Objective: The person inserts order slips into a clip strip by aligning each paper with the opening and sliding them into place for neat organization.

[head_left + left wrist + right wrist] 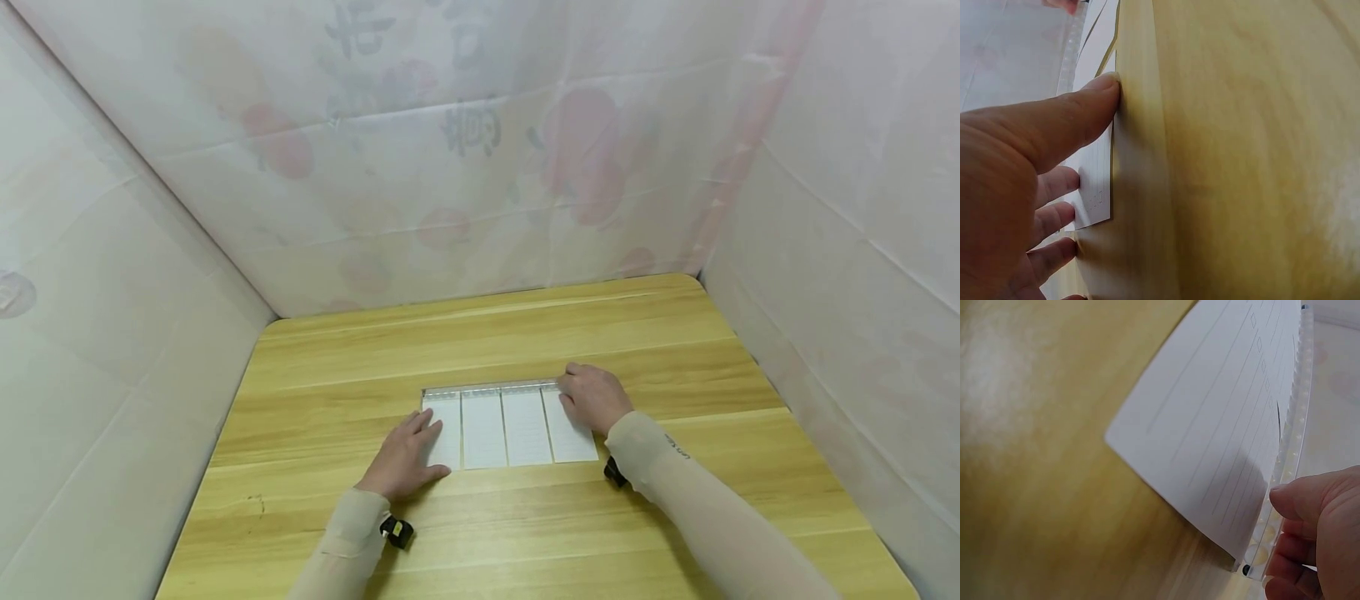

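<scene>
A white lined pad (510, 429), cut into several narrow strips, lies flat on the wooden table (525, 333). A clear plastic binder spine (491, 388) runs along its far edge. My left hand (405, 458) rests flat on the leftmost strip with fingers straight; in the left wrist view its thumb (1072, 112) presses the paper's edge (1099, 181). My right hand (592, 398) covers the pad's far right corner. In the right wrist view its thumb (1310, 500) and curled fingers pinch the end of the spine (1291, 444) beside the lined paper (1222, 425).
White printed sheeting (450, 167) walls the table in at the back and on both sides. Bare wood lies in front of the pad and behind it. Both forearms wear beige sleeves with small black devices at the wrists.
</scene>
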Demonstrator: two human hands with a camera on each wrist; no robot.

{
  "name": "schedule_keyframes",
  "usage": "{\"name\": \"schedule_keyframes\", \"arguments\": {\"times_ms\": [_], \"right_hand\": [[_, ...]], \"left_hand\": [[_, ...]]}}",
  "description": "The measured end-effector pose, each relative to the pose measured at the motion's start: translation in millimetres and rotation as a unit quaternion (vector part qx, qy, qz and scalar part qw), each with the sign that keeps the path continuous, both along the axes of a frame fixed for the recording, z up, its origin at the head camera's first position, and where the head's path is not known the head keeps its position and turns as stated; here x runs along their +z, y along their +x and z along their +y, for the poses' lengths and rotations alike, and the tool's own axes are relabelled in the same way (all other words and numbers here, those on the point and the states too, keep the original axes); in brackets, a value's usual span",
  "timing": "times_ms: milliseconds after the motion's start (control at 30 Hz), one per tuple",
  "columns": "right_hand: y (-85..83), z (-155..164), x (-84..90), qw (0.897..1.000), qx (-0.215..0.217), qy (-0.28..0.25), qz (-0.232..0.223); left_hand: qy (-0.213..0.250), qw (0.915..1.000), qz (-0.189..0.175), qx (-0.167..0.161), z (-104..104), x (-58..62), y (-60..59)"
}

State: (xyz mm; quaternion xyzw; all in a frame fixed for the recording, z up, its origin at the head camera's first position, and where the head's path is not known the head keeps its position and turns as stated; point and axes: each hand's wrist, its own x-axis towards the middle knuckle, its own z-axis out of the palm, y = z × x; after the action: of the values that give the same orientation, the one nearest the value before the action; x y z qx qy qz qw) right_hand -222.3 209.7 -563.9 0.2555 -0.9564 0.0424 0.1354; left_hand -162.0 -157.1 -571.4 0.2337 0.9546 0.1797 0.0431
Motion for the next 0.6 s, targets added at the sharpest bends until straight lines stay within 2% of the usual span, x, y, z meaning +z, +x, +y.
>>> {"name": "schedule_keyframes", "arguments": {"times_ms": [267, 467, 600], "right_hand": [[0.0, 0.2, 1.9, 1.0, 0.001, 0.008, -0.003], [-0.8, 0.6, 2.6, 1.0, 0.002, 0.008, -0.005], [1.4, 3.2, 3.9, 1.0, -0.002, 0.001, -0.023]], "left_hand": [[-0.023, 0.9997, 0.006, -0.004, 1.8, -0.4, -0.5], [0.008, 0.9999, -0.012, 0.007, 1.7, 0.6, -0.7], [0.021, 0.9995, -0.015, 0.016, -3.6, -0.9, -2.7]]}}
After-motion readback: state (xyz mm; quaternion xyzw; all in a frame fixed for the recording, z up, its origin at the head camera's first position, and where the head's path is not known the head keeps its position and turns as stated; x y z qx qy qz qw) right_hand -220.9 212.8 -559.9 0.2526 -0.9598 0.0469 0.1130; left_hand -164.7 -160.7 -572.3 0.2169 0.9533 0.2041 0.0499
